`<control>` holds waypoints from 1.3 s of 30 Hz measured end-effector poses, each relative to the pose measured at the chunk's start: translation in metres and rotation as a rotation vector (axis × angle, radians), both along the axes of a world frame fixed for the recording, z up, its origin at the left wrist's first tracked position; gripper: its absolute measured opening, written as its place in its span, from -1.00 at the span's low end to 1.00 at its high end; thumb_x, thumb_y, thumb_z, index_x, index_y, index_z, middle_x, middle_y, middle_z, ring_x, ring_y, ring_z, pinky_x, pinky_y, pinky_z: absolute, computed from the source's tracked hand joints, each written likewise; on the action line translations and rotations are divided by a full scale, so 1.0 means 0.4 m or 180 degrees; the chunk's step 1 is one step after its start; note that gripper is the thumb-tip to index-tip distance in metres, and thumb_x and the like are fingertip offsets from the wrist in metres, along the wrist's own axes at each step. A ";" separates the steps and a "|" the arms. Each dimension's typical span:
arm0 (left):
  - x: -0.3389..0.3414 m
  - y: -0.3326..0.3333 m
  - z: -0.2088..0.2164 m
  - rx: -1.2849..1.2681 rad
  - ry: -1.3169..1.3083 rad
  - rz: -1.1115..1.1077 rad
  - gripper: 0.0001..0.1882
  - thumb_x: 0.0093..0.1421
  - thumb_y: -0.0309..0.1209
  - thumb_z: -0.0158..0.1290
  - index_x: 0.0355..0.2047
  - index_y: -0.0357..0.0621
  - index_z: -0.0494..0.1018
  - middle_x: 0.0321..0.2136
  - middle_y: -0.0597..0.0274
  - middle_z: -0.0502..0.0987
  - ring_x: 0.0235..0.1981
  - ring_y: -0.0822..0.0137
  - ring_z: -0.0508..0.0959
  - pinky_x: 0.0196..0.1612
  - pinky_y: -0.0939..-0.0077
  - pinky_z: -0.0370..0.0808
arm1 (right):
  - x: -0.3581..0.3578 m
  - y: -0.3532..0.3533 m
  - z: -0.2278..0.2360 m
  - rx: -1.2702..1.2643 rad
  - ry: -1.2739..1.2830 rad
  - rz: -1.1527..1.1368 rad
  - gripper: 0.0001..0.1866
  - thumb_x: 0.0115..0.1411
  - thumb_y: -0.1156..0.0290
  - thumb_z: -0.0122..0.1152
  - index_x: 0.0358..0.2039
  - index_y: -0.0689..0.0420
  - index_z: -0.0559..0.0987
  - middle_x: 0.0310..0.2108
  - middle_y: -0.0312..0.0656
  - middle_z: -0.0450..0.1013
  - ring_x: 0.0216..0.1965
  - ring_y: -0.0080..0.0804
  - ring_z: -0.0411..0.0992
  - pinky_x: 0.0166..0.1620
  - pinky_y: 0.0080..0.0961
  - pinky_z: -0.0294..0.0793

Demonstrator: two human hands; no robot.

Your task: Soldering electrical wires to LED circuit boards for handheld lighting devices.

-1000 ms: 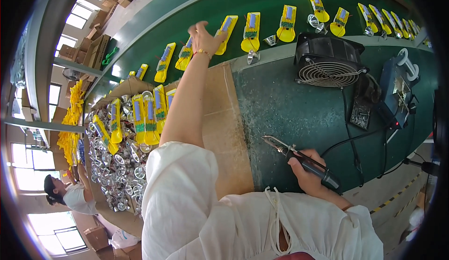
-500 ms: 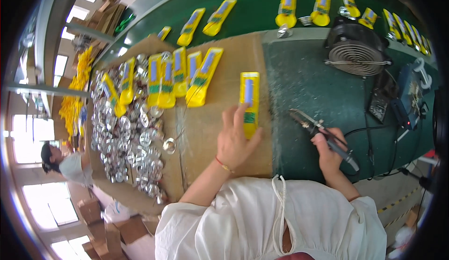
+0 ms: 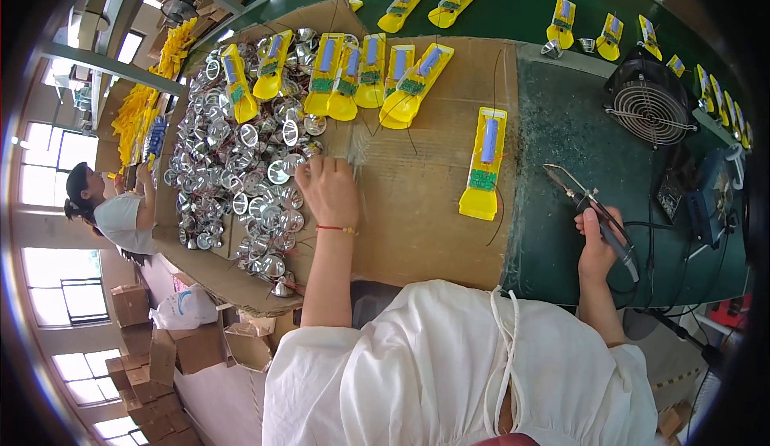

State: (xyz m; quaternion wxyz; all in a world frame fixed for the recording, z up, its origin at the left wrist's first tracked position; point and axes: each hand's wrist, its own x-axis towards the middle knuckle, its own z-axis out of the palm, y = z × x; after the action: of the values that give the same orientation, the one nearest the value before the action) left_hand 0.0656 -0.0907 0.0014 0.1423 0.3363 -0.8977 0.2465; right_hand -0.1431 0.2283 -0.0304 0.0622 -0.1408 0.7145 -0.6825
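At the right edge of a heap of silver reflector cups, my left hand has its fingers curled, with the tips closed on a silver reflector cup. My right hand grips a soldering iron, a thin metal guide beside its tip, pointing up and left over the green mat. Between my hands lies a yellow plastic housing with a blue cylindrical cell, a green circuit board and thin loose wires; neither hand touches it. Several similar yellow housings lie in a row beyond my left hand.
A black fan with a round grille stands at the back right. Beside it is a blue bench unit with cables. More housings lie on the green surface along the back. Another person is at far left, near piled yellow parts.
My left hand has left the single yellow housing and moved left to the heap of reflector cups. The soldering iron stays in my right hand. The whole view has shifted.
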 end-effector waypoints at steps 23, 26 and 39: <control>-0.168 0.254 0.013 0.4206 0.1807 -0.1079 -0.90 0.02 -0.48 0.13 -0.51 -0.28 0.48 -0.46 0.17 0.44 -0.57 0.38 0.49 -0.50 0.58 0.43 | 0.091 -0.075 0.070 0.0111 0.0505 0.0893 -0.82 -0.01 0.48 0.27 -0.42 0.26 0.47 -0.60 -0.25 0.45 -0.59 -0.65 0.37 -0.51 -0.68 0.36; -0.170 0.252 0.014 0.4238 0.1839 -0.1131 -0.90 0.02 -0.49 0.13 -0.51 -0.28 0.48 -0.46 0.17 0.44 -0.56 0.39 0.49 -0.50 0.58 0.43 | 0.092 -0.079 0.068 0.0088 0.0566 0.0830 -0.82 0.00 0.48 0.27 -0.43 0.26 0.47 -0.60 -0.26 0.45 -0.58 -0.66 0.38 -0.51 -0.69 0.36; -0.175 0.248 0.004 0.4294 0.1818 -0.1130 -0.92 0.01 -0.49 0.13 -0.51 -0.26 0.49 -0.48 0.17 0.44 -0.57 0.38 0.48 -0.48 0.59 0.43 | 0.094 -0.076 0.073 0.0016 0.0288 0.0823 -0.83 0.03 0.52 0.23 -0.39 0.30 0.45 -0.55 -0.19 0.48 -0.52 -0.59 0.43 -0.44 -0.70 0.40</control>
State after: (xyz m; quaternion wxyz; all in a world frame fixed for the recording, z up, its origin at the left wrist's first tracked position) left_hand -0.0046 0.0087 0.0030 0.1703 0.2515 -0.8229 -0.4802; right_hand -0.1056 0.1977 -0.0013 0.1177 -0.2622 0.6941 -0.6600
